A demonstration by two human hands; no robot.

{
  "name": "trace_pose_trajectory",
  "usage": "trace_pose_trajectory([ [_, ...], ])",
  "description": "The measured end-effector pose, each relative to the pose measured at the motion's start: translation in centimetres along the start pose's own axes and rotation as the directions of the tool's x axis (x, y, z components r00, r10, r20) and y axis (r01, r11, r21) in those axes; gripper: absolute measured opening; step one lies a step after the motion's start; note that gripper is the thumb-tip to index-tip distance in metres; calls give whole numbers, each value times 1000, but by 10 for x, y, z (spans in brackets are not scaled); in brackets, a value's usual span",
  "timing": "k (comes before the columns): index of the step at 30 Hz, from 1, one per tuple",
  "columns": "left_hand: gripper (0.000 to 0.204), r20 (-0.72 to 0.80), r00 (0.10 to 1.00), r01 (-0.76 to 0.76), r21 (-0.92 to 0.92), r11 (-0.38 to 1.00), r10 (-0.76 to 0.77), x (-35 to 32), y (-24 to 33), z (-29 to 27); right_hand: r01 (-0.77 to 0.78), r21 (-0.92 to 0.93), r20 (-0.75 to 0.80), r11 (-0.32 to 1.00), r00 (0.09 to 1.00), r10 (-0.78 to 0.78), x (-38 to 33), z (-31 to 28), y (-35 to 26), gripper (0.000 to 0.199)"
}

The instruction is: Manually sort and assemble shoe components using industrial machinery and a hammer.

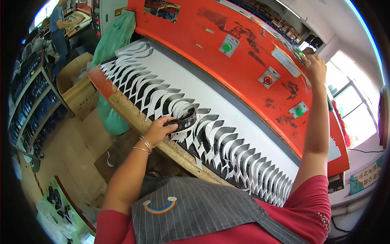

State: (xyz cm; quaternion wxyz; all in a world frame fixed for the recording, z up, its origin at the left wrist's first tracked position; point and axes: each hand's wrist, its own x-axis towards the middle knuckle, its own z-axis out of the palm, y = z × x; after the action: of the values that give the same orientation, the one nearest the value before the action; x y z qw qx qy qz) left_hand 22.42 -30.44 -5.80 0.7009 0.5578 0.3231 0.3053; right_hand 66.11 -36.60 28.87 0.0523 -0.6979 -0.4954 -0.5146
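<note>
My left hand (159, 129) is closed round the near end of a curved dark band (186, 121), fingers and thumb pinching it. Pale curved pieces show inside the band's bend. It is held over a long row of dark and white crescent-shaped pieces (221, 136) along the near side of a white work surface (183, 79). My right hand (315, 68) is raised at the far right, on the top edge of the red machine (243, 61). Its fingers are curled beside small items there; what they hold, if anything, I cannot make out.
The red machine front carries two green buttons (227, 47) and a red button (267, 80). A wooden edge (134, 116) borders the work surface. Left stand a green sack (111, 110), a cardboard box (83, 95) and a loaded rack (30, 105). Another person (59, 30) works far left.
</note>
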Motion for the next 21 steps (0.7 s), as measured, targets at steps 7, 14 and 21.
trace_pose_trajectory([
  [7, 30, 280, 959, 40, -319, 947, 53, -23, 61, -2, 127, 968, 32, 216, 791, -611, -113, -53, -184, 57],
  [14, 46, 81, 997, 63, -587, 807, -19, -39, 69, 45, -562, 822, 454, -90, 742, -493, -202, -82, -270, 52],
  [21, 35, 75, 996, -9, -397, 918, 42, -64, 50, 83, -688, 708, 632, -159, 718, -291, -242, -87, -291, 53],
])
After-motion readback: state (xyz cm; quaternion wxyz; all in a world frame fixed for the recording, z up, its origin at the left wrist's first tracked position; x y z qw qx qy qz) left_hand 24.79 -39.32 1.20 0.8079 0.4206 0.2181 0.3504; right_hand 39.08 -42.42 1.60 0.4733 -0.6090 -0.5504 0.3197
